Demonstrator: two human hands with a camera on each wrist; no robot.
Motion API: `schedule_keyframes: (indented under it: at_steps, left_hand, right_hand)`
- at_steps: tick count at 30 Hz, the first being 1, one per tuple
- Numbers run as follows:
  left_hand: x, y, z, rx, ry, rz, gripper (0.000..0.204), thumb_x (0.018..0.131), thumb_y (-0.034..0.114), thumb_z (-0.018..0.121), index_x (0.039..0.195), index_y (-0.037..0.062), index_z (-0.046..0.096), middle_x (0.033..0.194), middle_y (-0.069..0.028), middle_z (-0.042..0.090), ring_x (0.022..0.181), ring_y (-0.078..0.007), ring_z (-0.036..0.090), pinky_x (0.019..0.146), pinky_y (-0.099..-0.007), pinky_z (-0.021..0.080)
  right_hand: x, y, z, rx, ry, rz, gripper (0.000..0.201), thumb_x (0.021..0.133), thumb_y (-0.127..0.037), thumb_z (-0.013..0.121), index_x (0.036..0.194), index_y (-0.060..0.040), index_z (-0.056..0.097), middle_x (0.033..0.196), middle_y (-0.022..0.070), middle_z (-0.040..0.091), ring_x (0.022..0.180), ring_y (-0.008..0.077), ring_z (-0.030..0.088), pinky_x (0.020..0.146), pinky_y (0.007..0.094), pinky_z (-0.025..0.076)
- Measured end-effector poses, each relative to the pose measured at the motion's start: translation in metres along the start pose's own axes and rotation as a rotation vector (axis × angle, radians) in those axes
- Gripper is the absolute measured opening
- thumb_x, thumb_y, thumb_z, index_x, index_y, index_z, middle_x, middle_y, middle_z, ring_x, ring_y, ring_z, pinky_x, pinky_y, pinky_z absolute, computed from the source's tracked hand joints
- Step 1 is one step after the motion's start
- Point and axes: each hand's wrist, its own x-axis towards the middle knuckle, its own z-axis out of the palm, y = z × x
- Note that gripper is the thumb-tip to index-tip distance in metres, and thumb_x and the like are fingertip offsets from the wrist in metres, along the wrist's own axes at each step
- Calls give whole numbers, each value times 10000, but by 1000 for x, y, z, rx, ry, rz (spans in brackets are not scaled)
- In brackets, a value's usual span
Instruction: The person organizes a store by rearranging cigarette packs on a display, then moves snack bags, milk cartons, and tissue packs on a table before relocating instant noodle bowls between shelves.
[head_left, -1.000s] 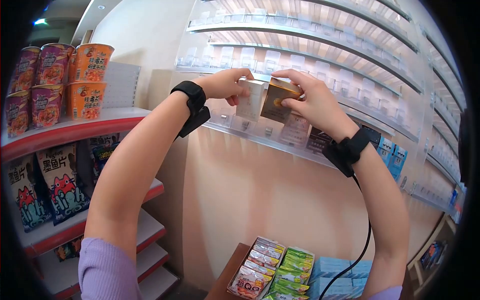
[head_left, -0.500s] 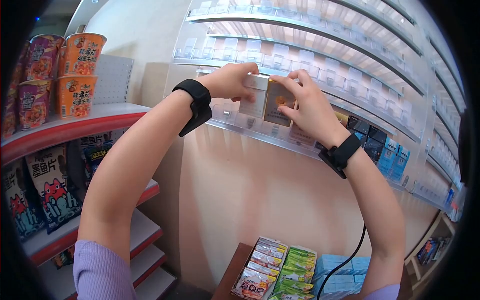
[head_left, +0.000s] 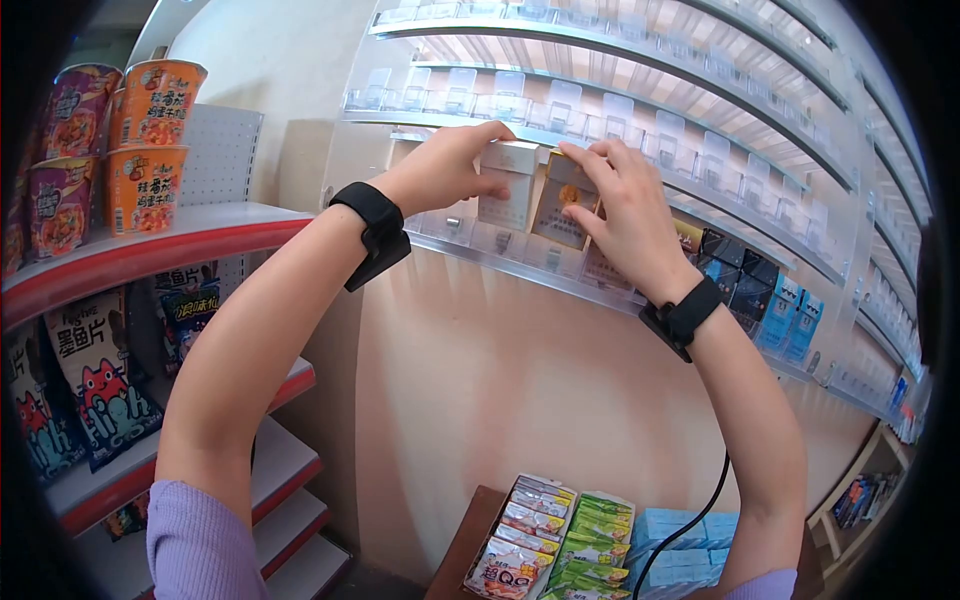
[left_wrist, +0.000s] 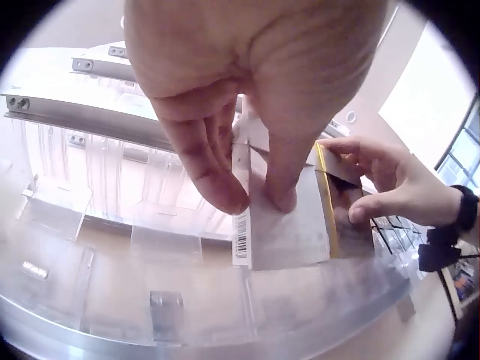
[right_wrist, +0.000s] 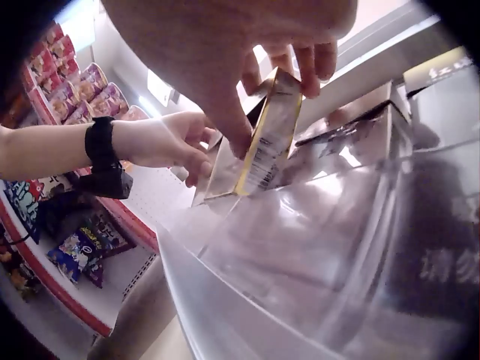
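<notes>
My left hand [head_left: 448, 172] pinches a white flip-top cigarette pack [head_left: 507, 205] between thumb and fingers, over the lowest clear acrylic shelf [head_left: 470, 250]. Seen from the left wrist, the thumb lies on the front of the white pack [left_wrist: 289, 240] and the fingers are at its barcode side. Just to its right, my right hand [head_left: 632, 215] grips a brown-and-gold cigarette pack [head_left: 562, 218], thumb on the front and fingers at the top. In the right wrist view this gold-edged pack [right_wrist: 271, 135] stands tilted, its lower end at the clear shelf front.
More packs, dark ones [head_left: 740, 270] and blue ones [head_left: 790, 315], stand right on the same shelf. Clear-divided shelves [head_left: 590, 120] rise above. Noodle cups [head_left: 145, 190] and snack bags [head_left: 105, 380] fill the red-edged rack at left. Snack boxes [head_left: 510, 560] sit below.
Both packs have come from a tilted pose to more upright on the shelf. A gap now shows between them, and the right hand has shifted slightly right. The head view has turned slightly.
</notes>
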Motion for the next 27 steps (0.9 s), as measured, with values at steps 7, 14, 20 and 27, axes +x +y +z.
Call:
schedule_keyframes:
  at_steps: [7,14,20,27]
  left_hand:
    - [1,-12,7,66,106,150,430,787,87,716,1173,75,528,840,-83,641,645,-147,575,597,-289,493]
    - [0,-15,12,119,137,198,466,772,69,723,1196,90,530,966,-80,622,722,-178,583,648,-302,502]
    - [-4,-15,17,182,232,292,478,784,54,708,1222,103,525,1119,-88,498,889,-210,585,734,-310,530]
    - [-8,-12,19,167,225,272,506,798,57,700,1250,120,482,1126,-96,502,871,-202,585,737,-285,532]
  right_hand:
    - [1,2,-2,-59,53,-51,526,721,-123,728,1216,-80,557,1045,72,510,1016,240,493,874,372,387]
    - [1,-1,-1,-89,50,-76,520,731,-122,718,1224,-89,557,1037,66,513,1018,232,491,870,360,380]
    - [1,0,2,-93,52,-96,522,734,-117,711,1231,-92,554,1043,63,512,1015,231,490,873,358,381]
    - [0,-2,2,-100,41,-99,530,740,-115,705,1245,-96,545,1047,61,509,1008,227,489,877,356,378]
